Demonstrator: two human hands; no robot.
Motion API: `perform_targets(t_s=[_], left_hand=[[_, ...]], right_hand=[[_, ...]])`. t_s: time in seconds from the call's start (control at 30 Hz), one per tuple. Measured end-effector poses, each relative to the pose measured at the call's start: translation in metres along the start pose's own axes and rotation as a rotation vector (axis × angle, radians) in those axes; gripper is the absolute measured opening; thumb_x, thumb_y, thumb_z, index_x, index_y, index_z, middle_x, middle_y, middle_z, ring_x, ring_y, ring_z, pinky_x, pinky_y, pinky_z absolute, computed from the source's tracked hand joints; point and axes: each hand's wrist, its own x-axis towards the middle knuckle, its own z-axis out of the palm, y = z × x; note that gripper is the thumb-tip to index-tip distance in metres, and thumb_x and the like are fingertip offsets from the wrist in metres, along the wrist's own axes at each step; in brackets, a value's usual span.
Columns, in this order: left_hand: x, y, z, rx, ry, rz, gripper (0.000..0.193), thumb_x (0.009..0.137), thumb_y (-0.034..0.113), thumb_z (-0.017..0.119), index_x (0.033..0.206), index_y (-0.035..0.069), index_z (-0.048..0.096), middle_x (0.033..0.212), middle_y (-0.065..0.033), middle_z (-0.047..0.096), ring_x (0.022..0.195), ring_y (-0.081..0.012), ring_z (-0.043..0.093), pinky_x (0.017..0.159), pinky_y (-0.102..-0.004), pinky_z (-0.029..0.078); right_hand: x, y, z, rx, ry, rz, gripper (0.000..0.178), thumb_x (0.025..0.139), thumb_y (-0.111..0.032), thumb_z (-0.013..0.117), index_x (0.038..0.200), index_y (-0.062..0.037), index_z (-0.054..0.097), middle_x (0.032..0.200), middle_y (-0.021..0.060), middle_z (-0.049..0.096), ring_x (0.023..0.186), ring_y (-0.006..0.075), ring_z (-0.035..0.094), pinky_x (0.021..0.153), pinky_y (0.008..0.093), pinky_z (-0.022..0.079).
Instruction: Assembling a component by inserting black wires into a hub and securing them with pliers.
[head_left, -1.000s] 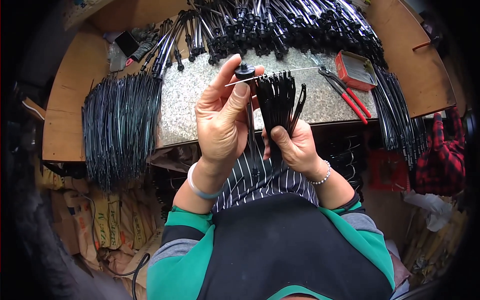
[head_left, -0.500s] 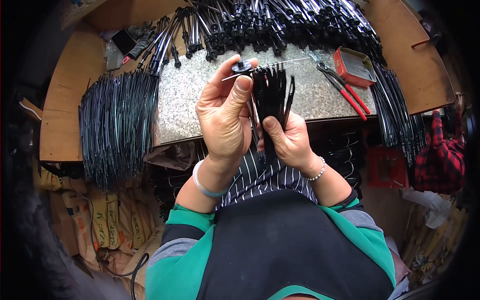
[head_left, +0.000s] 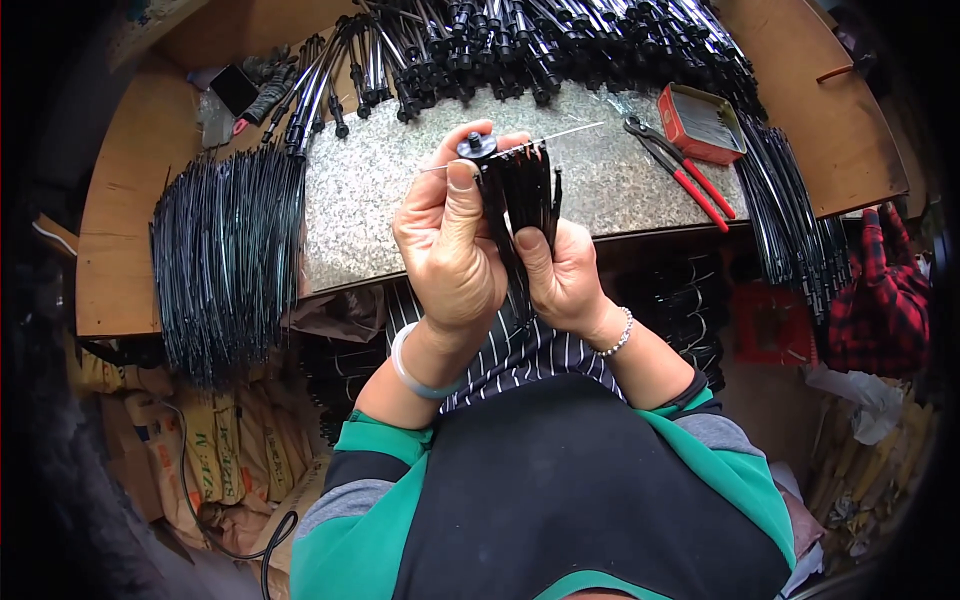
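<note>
In the head view, both hands are raised in front of the near edge of the speckled stone worktop (head_left: pixel 350 215), between it and the person's body. The left hand (head_left: pixel 450 250) pinches a round black cap (head_left: pixel 477 146) — a dark stud stands up from its middle — with the thumb pressed just below it and the fingers curled behind. A thin straight metal wire (head_left: pixel 577 130) passes by that thumb and slants up to the right, its far tip bare. The right hand (head_left: pixel 560 275) clasps a bundle of slender black strips (head_left: pixel 528 185), thumb laid across the front; how its other fingers close behind cannot be told. The strips' upper ends line up along the wire, right beside the cap.

On the worktop, red-handled pliers (head_left: pixel 690 182) lie toward the right, handles to the near edge, beside an open red box (head_left: pixel 700 125). Black-and-silver rods (head_left: pixel 480 55) are heaped along the far edge. Thin black rods (head_left: pixel 225 260) overhang the near left corner, and a dark rod bundle (head_left: pixel 795 205) overhangs the near right one. A phone (head_left: pixel 234 90) rests by the far left corner.
</note>
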Motion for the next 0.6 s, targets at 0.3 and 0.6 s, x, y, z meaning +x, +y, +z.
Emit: perform_targets(t_s=[0.3,0.6], left_hand=[[0.003,-0.005,-0.006,-0.123,-0.027,-0.083,0.035,0.093,0.02,0.045,0.119,-0.003,0.044,0.114,-0.0204,0.055,0.105,-0.0268,0.056,0.092,-0.0363,0.045],[0.006,0.005,0.01,-0.205,0.095,-0.215,0.031,0.094,0.02,0.044,0.111,-0.005,0.05,0.109,-0.0178,0.058,0.095,-0.02,0.06,0.082,-0.0267,0.049]], right_hand=[[0.004,0.005,0.004,-0.043,0.101,-0.125,0.03,0.091,-0.024,0.051,0.106,0.0016,0.057,0.083,0.0155,0.063,0.072,0.0214,0.062,0.065,0.0301,0.047],[0.001,0.013,0.0,0.01,0.061,-0.089,0.032,0.091,-0.026,0.051,0.107,0.0013,0.054,0.084,0.0123,0.061,0.075,0.021,0.059,0.067,0.0299,0.046]])
